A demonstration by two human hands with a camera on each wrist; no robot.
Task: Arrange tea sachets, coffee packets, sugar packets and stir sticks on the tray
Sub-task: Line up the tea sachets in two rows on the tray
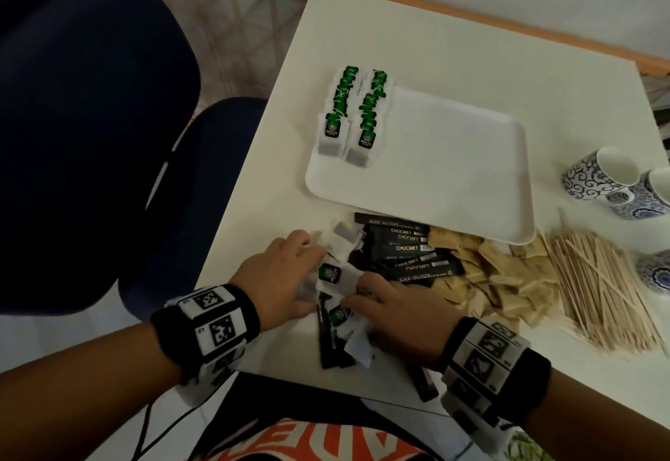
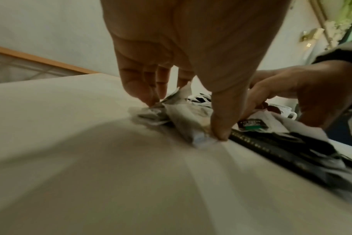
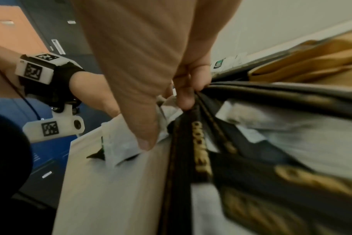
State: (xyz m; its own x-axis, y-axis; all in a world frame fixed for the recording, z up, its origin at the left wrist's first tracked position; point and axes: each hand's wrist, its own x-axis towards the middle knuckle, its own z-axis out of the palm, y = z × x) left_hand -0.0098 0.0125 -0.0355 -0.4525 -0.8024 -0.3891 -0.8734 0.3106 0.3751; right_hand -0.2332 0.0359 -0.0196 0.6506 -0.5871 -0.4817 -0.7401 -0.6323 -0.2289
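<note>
A white tray (image 1: 453, 177) lies mid-table with two rows of green-tagged tea sachets (image 1: 344, 112) along its left side. Near the table's front edge lies a mixed heap of loose tea sachets (image 1: 333, 275) and black coffee packets (image 1: 409, 250). My left hand (image 1: 311, 272) pinches a bunch of these sachets (image 2: 183, 120) between thumb and fingers. My right hand (image 1: 359, 293) meets it from the right, thumb (image 3: 147, 141) on a white sachet (image 3: 120, 146), fingers curled at the black packets (image 3: 199, 139). Brown sugar packets (image 1: 486, 279) and wooden stir sticks (image 1: 602, 286) lie to the right of the heap.
Blue-patterned cups (image 1: 598, 177) stand at the table's right side, with another cup (image 1: 656, 272) beyond the sticks. A dark blue chair (image 1: 108, 134) stands left of the table. The tray's middle and right parts are bare.
</note>
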